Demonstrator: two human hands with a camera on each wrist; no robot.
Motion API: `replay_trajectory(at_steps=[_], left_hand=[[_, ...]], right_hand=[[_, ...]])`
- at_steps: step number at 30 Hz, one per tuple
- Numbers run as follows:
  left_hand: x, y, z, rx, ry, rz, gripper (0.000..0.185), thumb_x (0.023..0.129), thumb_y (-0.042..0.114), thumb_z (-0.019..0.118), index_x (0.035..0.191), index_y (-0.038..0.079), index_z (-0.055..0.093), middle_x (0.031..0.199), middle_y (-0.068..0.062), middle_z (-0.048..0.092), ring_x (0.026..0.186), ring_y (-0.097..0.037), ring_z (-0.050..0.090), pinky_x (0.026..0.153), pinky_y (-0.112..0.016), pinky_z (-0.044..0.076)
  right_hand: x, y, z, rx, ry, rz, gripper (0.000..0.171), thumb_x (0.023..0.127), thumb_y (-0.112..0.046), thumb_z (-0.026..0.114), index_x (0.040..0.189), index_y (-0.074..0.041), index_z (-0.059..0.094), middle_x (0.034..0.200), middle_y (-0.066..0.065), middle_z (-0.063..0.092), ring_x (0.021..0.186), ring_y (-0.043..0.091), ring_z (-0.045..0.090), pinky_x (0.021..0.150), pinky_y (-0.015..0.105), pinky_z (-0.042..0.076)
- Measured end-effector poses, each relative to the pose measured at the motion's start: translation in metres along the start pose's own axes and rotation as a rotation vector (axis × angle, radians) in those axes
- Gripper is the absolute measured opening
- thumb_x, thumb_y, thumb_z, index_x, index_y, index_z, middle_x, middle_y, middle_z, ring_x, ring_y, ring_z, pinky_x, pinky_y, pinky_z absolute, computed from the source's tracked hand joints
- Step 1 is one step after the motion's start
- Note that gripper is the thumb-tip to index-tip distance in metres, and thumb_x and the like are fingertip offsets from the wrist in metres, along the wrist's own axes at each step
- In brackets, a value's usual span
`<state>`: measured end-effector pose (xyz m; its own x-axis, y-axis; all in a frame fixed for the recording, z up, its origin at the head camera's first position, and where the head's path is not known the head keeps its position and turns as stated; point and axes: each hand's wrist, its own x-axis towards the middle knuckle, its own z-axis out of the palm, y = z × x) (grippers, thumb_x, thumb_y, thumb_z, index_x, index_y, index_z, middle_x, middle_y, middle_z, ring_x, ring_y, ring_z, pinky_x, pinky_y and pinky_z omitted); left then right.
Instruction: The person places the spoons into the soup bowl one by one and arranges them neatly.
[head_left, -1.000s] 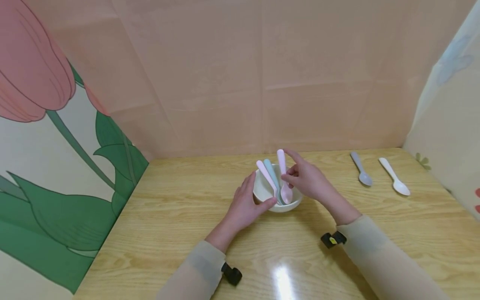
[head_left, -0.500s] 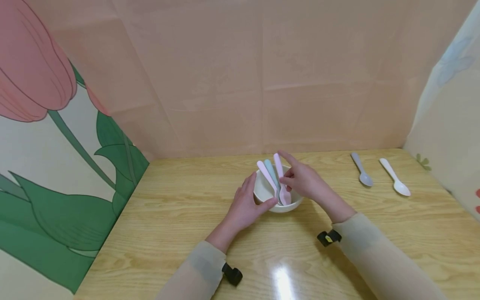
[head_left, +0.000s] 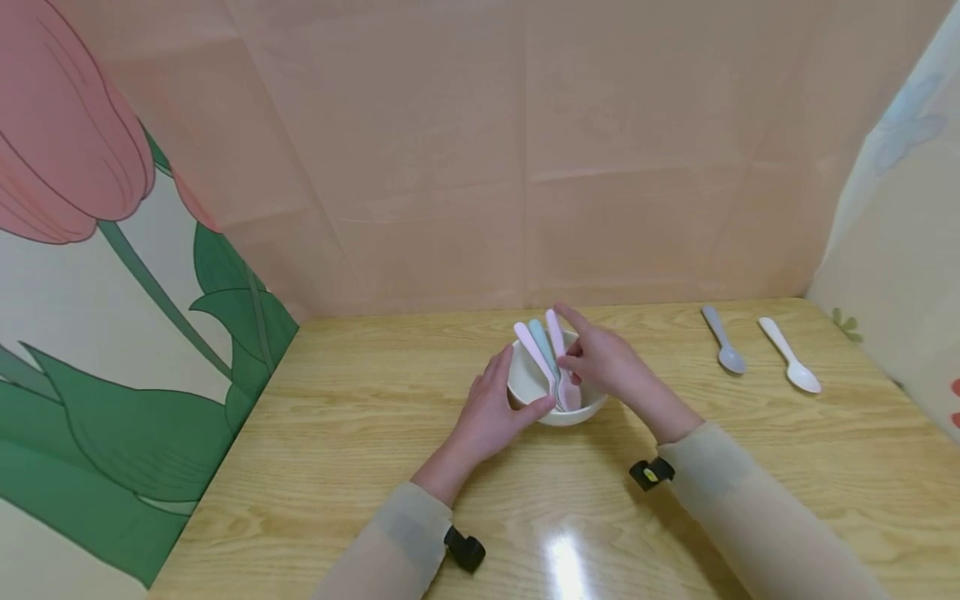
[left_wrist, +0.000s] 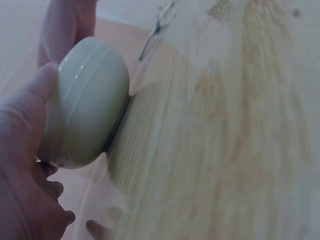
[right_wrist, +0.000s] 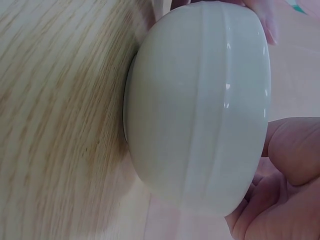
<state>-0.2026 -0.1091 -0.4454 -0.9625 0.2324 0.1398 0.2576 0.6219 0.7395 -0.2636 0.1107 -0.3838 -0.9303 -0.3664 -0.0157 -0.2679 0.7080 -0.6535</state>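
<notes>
Pinching right pink spoon [head_left: 556, 335] with right hand [head_left: 603, 358], gripping bowl [head_left: 567, 419] with left hand [head_left: 491, 415]; best done lightly, without tipping.

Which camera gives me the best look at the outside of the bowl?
The right wrist view: the bowl fills much of it, side-on. The left wrist view shows its side smaller; the head view shows mainly its inside.

Worktop [head_left: 337, 400], wood-grained; backdrop [head_left: 412, 150], pinkish, creased; left panel [head_left: 112, 433], pink tulip, green leaves; right panel [head_left: 907, 267], pale.
</notes>
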Motion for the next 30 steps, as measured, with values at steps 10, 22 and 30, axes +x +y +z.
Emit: replay_trajectory(at_steps=[10, 22, 30], left_hand=[[0.0012, -0.0015, 0.0019, 0.006, -0.006, -0.021, 0.113, 0.099, 0.067, 0.075, 0.179, 0.017, 0.012, 0.182, -0.006, 0.024, 0.162, -0.033, 0.033, 0.133, -0.058, 0.017], [0.001, -0.0021, 0.0016, 0.008, -0.007, -0.012, 0.113, 0.099, 0.067, 0.074, 0.179, 0.017, 0.012, 0.182, -0.006, 0.024, 0.162, -0.033, 0.033, 0.133, -0.058, 0.016], [0.0008, -0.0017, 0.0018, 0.006, 0.004, -0.006, 0.113, 0.099, 0.067, 0.073, 0.179, 0.015, 0.013, 0.181, -0.007, 0.025, 0.161, -0.035, 0.035, 0.13, -0.06, 0.024]], right_hand=[[0.0032, -0.0013, 0.0024, -0.071, 0.002, 0.029, 0.09, 0.107, -0.007, 0.074, 0.178, -0.013, 0.02, 0.089, 0.008, 0.075, 0.073, 0.022, 0.068, 0.071, 0.037, 0.055], [0.0049, -0.0037, 0.0025, -0.109, 0.0, 0.035, 0.088, 0.105, -0.009, 0.076, 0.176, -0.008, 0.024, 0.094, 0.01, 0.077, 0.075, 0.021, 0.07, 0.072, 0.038, 0.055], [0.0065, -0.002, 0.0037, -0.115, 0.005, 0.033, 0.088, 0.105, -0.009, 0.077, 0.175, -0.007, 0.024, 0.095, 0.009, 0.077, 0.076, 0.02, 0.07, 0.072, 0.038, 0.056]])
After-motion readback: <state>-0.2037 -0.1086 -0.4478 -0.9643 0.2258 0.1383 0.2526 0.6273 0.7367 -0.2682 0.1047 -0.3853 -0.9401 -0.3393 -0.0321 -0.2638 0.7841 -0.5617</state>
